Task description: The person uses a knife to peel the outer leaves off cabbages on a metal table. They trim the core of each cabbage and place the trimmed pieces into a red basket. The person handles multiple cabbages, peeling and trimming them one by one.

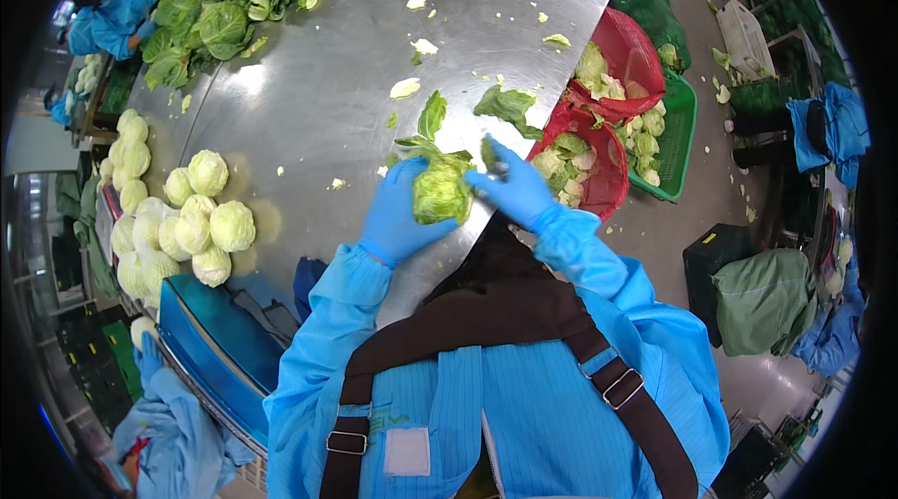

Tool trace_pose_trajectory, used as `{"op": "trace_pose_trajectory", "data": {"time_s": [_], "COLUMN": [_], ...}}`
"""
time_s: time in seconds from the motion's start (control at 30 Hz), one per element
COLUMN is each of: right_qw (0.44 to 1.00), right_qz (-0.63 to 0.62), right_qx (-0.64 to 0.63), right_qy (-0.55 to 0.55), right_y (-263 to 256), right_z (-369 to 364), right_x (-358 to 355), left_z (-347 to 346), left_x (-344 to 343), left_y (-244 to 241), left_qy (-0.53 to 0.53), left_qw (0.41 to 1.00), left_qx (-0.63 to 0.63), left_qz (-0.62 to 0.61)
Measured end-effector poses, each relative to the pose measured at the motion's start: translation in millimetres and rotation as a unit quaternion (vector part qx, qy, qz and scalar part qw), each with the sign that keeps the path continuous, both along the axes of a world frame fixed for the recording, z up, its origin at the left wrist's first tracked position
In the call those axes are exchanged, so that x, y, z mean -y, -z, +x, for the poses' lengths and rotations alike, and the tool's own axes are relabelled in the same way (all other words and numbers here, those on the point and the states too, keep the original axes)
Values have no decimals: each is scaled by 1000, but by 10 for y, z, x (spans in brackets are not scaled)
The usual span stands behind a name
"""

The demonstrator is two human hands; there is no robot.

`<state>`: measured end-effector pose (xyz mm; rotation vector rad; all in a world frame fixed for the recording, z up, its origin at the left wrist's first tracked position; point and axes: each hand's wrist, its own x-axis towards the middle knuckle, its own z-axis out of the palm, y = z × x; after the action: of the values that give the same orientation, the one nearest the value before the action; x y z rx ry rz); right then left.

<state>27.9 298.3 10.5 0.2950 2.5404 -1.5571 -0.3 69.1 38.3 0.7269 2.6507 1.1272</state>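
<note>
My left hand, in a blue glove, grips a green cabbage head from its left side, just above the steel table. Some outer leaves stick out from the top of the cabbage. My right hand, also gloved, is at the cabbage's right side, its thumb close to or touching it. Something dark and blurred shows between its thumb and forefinger; whether it is a leaf or a tool I cannot tell. A loose green leaf lies just beyond this hand.
Trimmed cabbages stand at left, some in white foam nets. Untrimmed cabbages are heaped at the far left. Red mesh bags and a green crate hold leaves and cabbages at right. Co-workers' blue sleeves show at left.
</note>
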Motion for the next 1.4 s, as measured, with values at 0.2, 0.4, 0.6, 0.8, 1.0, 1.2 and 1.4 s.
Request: {"op": "trace_pose_trajectory", "data": {"time_s": [0.2, 0.4, 0.6, 0.8, 1.0, 1.2, 1.4], "right_qw": [999, 996, 985, 992, 902, 988, 974], "right_qz": [34, 90, 155, 10, -410, -45, 93], "right_qx": [-41, -4, 65, -48, 138, -9, 24], "right_qy": [11, 17, 41, 115, 17, -145, -207], "right_y": [250, 348, 541, 340, -178, -86, -238], "right_z": [-119, -408, -567, -181, 506, 706, 430], "right_x": [274, 194, -314, -277, 77, 305, 316], "left_z": [6, -31, 385, 247, 106, 106, 73], "left_x": [-300, -303, 65, 209, 127, 241, 264], "left_y": [136, 232, 368, 192, 88, 248, 193], "left_qy": [-32, -53, -166, -166, -164, -157, -149], "left_qw": [996, 998, 928, 969, 964, 972, 980], "left_qx": [-30, 23, 171, 140, 177, 155, 131], "left_qz": [-74, -5, 287, 122, 111, 81, 35]}}
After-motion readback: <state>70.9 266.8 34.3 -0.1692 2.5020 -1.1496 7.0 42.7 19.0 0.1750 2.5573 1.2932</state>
